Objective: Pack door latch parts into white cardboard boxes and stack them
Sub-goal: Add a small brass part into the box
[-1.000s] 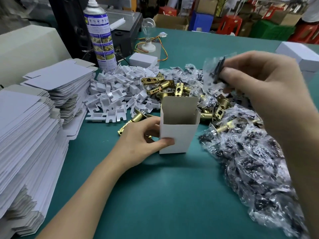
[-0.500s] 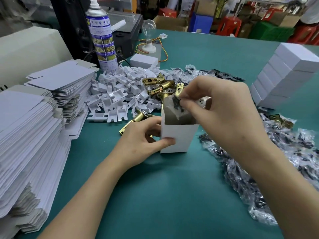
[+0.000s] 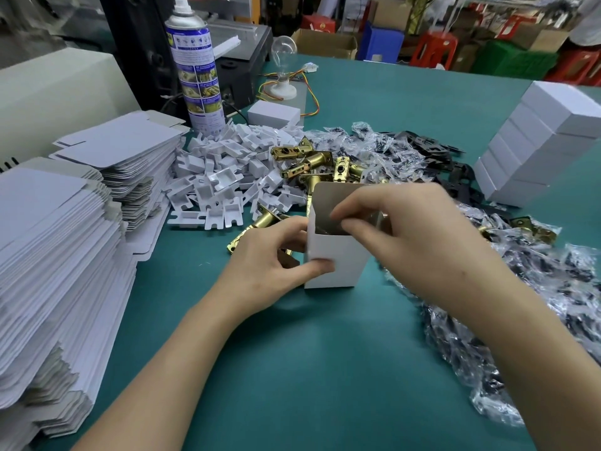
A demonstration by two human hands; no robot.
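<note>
Hands, left (image 3: pixel 263 271) and right (image 3: pixel 403 236), on white box (image 3: pixel 349 268), contents unclear

The left hand (image 3: pixel 270 268) grips the upright white box (image 3: pixel 335 266) while the right hand (image 3: pixel 406 229) dips fingertips into its open top.

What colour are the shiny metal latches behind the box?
The latches are gold, like brass; the head view shows them best.

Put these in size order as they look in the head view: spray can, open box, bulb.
Spray can and open box: look alike, box nearer, so unranked.
Then bulb, clearly smallest.
</note>
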